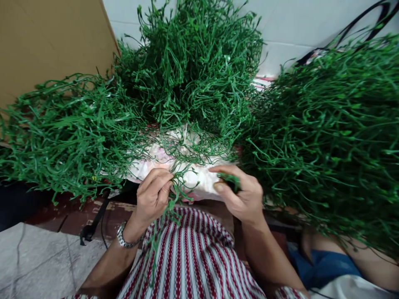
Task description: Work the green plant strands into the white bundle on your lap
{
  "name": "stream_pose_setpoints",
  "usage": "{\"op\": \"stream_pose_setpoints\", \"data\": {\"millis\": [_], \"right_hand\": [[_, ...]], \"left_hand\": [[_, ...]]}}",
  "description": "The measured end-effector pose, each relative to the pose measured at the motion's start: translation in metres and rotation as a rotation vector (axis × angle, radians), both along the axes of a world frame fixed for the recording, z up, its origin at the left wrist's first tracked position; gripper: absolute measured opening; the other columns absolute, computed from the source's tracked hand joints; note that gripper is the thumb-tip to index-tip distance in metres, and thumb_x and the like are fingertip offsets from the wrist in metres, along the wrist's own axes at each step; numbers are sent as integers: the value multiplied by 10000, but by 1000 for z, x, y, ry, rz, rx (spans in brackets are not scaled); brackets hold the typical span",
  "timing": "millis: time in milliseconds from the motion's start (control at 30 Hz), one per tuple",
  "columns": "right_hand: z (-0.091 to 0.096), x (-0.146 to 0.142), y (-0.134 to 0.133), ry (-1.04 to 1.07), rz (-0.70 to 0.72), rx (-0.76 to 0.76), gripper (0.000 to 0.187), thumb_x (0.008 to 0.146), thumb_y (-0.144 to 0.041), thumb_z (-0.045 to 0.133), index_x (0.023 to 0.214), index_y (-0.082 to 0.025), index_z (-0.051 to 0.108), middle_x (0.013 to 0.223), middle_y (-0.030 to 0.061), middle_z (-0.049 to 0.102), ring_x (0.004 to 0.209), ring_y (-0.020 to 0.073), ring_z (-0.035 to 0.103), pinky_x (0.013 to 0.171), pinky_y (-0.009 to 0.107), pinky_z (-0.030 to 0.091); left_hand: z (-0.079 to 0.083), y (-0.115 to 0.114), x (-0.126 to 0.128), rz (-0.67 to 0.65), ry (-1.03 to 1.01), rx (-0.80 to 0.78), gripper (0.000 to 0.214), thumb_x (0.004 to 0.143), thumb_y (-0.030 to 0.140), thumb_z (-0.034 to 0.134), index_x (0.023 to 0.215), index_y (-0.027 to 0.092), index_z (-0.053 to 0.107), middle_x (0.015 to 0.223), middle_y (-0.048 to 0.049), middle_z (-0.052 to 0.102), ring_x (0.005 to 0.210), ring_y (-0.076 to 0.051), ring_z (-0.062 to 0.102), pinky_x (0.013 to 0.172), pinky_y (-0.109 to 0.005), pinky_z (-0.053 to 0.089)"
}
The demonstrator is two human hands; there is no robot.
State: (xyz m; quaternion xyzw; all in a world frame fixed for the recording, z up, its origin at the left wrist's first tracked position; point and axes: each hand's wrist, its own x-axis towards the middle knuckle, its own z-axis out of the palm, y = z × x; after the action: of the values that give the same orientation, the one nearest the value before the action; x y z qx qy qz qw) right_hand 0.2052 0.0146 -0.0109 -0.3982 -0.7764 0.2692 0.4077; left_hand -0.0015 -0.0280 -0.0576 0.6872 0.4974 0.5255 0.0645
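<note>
Green stems (177, 189) hang from the left hand (154, 194), pinched in its closed fingers, while the right hand (245, 193) holds a small bunch (231, 181) near its palm, thumb and forefinger apart. The step seems to be separating few stems, and next calls for light touch; the white plastic (202, 177) behind may be a bag, contents hidden.

Looks out from the wearer's head, facing forward and steeply down. Sees the left hand (154, 193) and right hand (245, 192) from above and behind, at close range. Takes in the red-and-white striped garment (187, 253) nearer than the fingers (159, 182), heaps of green budded stalks (193, 70) beyond and to both sides of them, and a tiled wall (286, 25) farthest beyond.
</note>
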Motion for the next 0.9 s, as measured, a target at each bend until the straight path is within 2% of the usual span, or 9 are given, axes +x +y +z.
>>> {"op": "stream_pose_setpoints", "data": {"millis": [100,167,267,367,467,600,733,833,900], "right_hand": [[-6,-17,7,-60,189,-64,436,779,-388,638,1147,-169,558,1070,69,654,945,166,630,842,271,490],[-14,-26,10,-71,268,-103,496,754,-413,661,1163,-156,550,1110,85,637,987,171,614,874,288,477],[-26,-30,12,-28,343,-175,351,779,-381,645,1034,-141,612,947,59,678,835,135,638,760,240,492],[-34,-28,10,29,365,-200,240,809,-334,620,941,-134,631,830,36,677,739,110,631,684,203,481],[-36,-26,7,-9,336,-114,195,830,-283,598,951,-134,631,846,46,674,761,110,622,719,206,472],[-37,-25,6,-97,290,0,177,860,-252,543,966,-129,614,812,50,658,724,110,598,699,211,454],[-43,-23,8,-174,324,24,133,861,-242,508,893,-132,574,750,41,620,650,111,557,611,207,409],[-46,-21,7,-280,382,31,125,866,-250,479,844,-144,542,700,24,582,609,109,518,569,206,362],[-43,-19,7,-325,444,46,132,870,-251,454,832,-149,529,680,15,564,602,110,502,564,210,348]], "left_hand": [[-2,-1,5,-51,30,0,265,768,27,535,963,187,616,875,-59,613,813,-154,589,709,-277,491],[-3,-2,7,-75,35,2,265,769,35,541,964,193,624,866,-57,620,808,-156,590,695,-275,493],[-5,-3,8,-115,-4,-37,241,775,46,542,943,192,637,859,-56,627,798,-152,594,688,-268,486],[-4,-3,8,-175,-116,-151,165,799,91,537,893,185,635,832,-51,625,784,-150,591,684,-267,468],[-3,-2,9,-207,-309,-349,91,829,165,523,775,177,594,768,-36,595,757,-149,558,687,-271,440],[-4,-2,11,-277,-505,-609,190,848,269,505,684,174,523,641,5,487,599,-116,451,559,-232,367],[-2,-4,11,-298,-436,-762,150,832,312,525,789,169,541,670,5,500,598,-116,454,559,-222,373],[2,-3,7,-339,-282,-744,134,816,295,544,795,163,559,683,0,535,636,-124,487,596,-223,397],[7,-2,2,-415,-186,-708,137,821,268,531,745,161,570,645,3,535,606,-118,481,582,-219,390]]}}
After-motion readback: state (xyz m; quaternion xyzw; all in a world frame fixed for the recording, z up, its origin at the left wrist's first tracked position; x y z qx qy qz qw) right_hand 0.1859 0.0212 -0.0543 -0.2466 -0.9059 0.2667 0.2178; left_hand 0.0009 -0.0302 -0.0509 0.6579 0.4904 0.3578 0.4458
